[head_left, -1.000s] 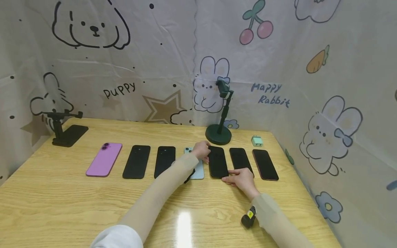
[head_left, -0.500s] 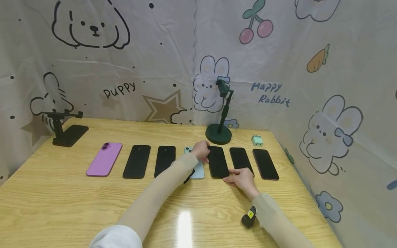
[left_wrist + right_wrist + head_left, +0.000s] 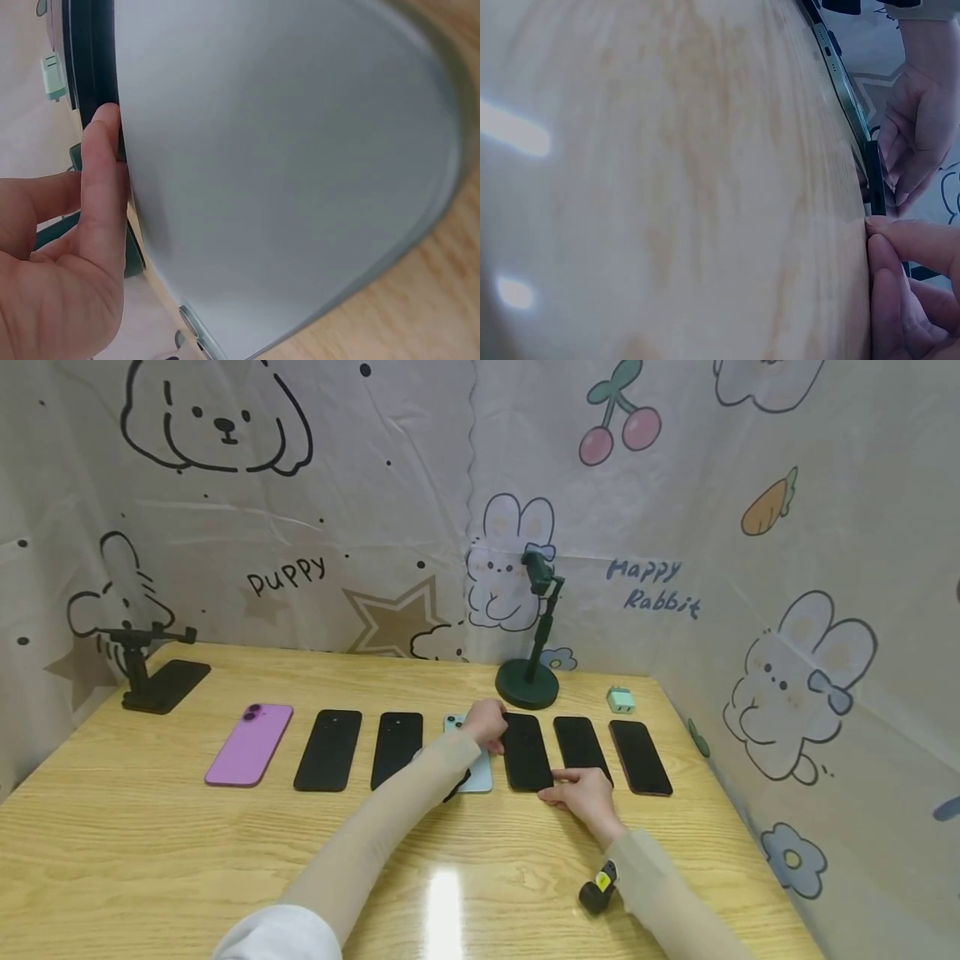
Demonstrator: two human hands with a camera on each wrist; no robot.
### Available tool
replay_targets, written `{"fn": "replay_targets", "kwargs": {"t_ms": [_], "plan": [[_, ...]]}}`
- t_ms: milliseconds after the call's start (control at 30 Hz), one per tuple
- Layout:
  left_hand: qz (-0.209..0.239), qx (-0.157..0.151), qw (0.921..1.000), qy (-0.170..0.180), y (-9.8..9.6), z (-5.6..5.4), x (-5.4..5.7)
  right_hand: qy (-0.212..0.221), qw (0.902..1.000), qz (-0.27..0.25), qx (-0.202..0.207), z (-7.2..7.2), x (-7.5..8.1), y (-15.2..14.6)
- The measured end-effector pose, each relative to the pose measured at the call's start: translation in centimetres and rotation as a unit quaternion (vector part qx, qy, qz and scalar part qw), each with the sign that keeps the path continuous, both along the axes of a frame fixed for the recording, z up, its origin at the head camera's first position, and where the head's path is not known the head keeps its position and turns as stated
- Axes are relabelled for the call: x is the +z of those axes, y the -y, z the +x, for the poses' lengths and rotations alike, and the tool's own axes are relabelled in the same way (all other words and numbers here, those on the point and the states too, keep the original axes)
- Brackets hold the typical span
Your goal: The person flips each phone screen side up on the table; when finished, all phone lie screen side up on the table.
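Note:
A black phone (image 3: 528,752) lies face up on the wooden table, in a row of several phones. At its upper left corner is my left hand (image 3: 486,724), fingertips against the top and left edges. My right hand (image 3: 585,797) pinches around the lower right corner, thumb at the bottom edge and a finger along the side. Beneath my left wrist is a light blue phone (image 3: 478,774), partly covered; its back fills much of the left wrist view. Another black phone (image 3: 581,745) lies just right, its lower end partly behind my right hand.
Further left lie two black phones (image 3: 328,750) (image 3: 397,745) and a purple phone (image 3: 250,747). A dark-screened phone (image 3: 641,757) ends the row at right. Behind stand a green phone stand (image 3: 527,683), a mint charger plug (image 3: 620,700) and a black stand (image 3: 138,681).
Both hands keep to the same corners of the black phone, which stays in place. The head view has shifted very slightly.

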State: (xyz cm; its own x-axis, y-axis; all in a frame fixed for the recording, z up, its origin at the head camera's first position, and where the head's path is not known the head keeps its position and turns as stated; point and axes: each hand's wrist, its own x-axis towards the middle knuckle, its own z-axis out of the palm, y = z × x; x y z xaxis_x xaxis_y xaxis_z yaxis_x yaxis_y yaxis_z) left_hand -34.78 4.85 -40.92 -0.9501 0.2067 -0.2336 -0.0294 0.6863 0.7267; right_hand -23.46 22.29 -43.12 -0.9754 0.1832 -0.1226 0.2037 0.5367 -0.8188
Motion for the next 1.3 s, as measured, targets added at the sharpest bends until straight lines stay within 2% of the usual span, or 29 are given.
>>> {"fn": "replay_targets", "kwargs": {"t_ms": [367,567,667,1033,1300], "plan": [[-0.053,0.001,0.9971,-0.055,-0.24,0.01,0.10,-0.002,1.0000,0.007,-0.001,-0.06,-0.39,-0.06],[-0.061,0.003,0.9951,-0.078,0.05,-0.11,-0.30,-0.013,0.9999,0.009,0.002,0.14,-0.10,0.09],[-0.059,0.000,0.9949,-0.082,0.10,-0.10,-0.48,-0.014,0.9998,0.012,0.001,0.19,-0.03,0.13],[-0.046,-0.009,0.9975,-0.052,-0.10,0.17,-0.46,-0.009,0.9999,0.002,0.003,0.29,0.02,0.06],[-0.045,-0.012,0.9972,-0.059,-0.20,0.29,-0.61,-0.009,0.9999,0.006,0.002,0.35,0.01,0.04]]}}
